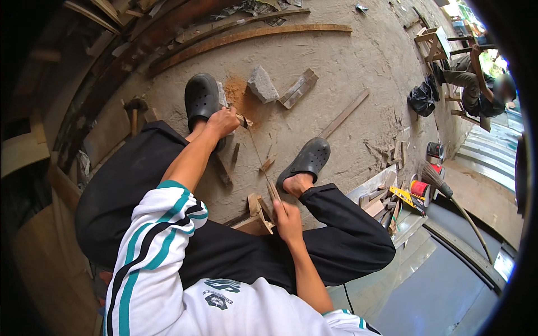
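I sit with my legs apart, black clogs [202,99] [309,158] on the concrete floor. My left hand [223,122] is closed by the left clog, pinching the far end of a thin long blade-like strip [258,154] beside a small wood piece [245,120]. My right hand [287,218] grips the strip's near end, by its wooden handle [273,192]. The strip runs slantwise between my feet. Small wood offcuts [256,213] lie under the right hand.
Ahead lie a grey stone [261,84], a wood block [298,88], orange sawdust [235,89], a flat slat [343,113] and long curved battens [252,36]. A hammer [134,109] lies left. Right: cans [434,151], broom [443,185], scrap wood [381,204], a seated person [476,84].
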The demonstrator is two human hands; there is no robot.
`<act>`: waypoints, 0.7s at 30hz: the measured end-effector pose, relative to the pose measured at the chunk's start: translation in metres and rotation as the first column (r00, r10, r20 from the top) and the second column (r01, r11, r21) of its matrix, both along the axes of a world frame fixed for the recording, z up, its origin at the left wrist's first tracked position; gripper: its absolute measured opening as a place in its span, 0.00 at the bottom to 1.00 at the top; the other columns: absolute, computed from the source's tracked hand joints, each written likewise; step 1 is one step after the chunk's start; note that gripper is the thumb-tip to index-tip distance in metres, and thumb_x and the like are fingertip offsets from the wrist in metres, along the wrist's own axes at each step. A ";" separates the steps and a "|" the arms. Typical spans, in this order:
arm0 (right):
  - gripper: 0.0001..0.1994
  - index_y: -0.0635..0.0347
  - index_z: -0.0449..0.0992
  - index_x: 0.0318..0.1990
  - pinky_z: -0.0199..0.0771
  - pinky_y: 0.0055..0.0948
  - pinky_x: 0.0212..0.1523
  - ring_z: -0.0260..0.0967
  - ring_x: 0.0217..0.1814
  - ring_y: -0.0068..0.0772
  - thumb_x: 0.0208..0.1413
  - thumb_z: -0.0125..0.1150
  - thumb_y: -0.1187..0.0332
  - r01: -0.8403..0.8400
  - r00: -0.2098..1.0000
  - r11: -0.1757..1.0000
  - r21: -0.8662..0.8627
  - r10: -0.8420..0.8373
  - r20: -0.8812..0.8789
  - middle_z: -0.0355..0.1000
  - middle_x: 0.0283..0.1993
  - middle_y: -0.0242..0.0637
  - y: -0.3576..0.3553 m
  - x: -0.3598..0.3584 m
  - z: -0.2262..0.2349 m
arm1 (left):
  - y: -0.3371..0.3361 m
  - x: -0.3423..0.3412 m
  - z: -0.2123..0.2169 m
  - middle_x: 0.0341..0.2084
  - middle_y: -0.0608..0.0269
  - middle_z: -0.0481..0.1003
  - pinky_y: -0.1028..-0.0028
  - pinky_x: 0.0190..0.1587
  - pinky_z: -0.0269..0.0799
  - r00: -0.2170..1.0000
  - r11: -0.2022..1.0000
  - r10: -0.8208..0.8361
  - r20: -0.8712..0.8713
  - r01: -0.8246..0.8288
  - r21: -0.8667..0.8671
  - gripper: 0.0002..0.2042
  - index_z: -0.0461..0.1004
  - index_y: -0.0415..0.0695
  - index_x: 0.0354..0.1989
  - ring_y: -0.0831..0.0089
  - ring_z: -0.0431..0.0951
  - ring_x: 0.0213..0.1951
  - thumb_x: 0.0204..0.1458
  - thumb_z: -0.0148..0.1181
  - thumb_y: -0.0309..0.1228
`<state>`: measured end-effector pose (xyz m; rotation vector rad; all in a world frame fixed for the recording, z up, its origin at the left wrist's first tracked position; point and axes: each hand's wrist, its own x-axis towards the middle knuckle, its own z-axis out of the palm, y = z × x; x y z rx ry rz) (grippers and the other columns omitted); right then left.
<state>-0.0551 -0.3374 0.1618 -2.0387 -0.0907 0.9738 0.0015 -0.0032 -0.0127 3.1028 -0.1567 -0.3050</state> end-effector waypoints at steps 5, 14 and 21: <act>0.23 0.65 0.65 0.19 0.55 0.30 0.21 0.55 0.18 0.21 0.65 0.49 0.59 0.047 0.999 0.994 0.095 -0.048 0.009 0.60 0.14 0.31 0.045 0.031 -0.055 | -0.002 0.003 0.001 0.33 0.48 0.75 0.65 0.40 0.78 0.999 1.000 -0.009 -0.050 0.009 -0.011 0.09 0.81 0.38 0.26 0.55 0.81 0.37 0.49 0.54 0.27; 0.24 0.68 0.68 0.21 0.59 0.35 0.24 0.61 0.19 0.28 0.64 0.49 0.56 0.004 0.997 0.999 0.046 -0.007 0.072 0.63 0.16 0.40 0.033 0.018 -0.013 | 0.001 0.001 0.006 0.35 0.48 0.75 0.64 0.42 0.76 0.999 1.000 0.012 -0.030 -0.012 0.011 0.09 0.82 0.40 0.27 0.55 0.81 0.38 0.50 0.54 0.27; 0.24 0.68 0.68 0.21 0.59 0.35 0.24 0.60 0.19 0.31 0.64 0.49 0.56 -0.024 0.999 1.000 0.019 0.023 0.044 0.62 0.16 0.41 0.016 0.004 0.011 | 0.006 -0.002 0.010 0.34 0.47 0.75 0.63 0.45 0.77 0.995 0.999 0.028 -0.095 -0.031 -0.029 0.09 0.81 0.38 0.28 0.53 0.81 0.39 0.50 0.54 0.26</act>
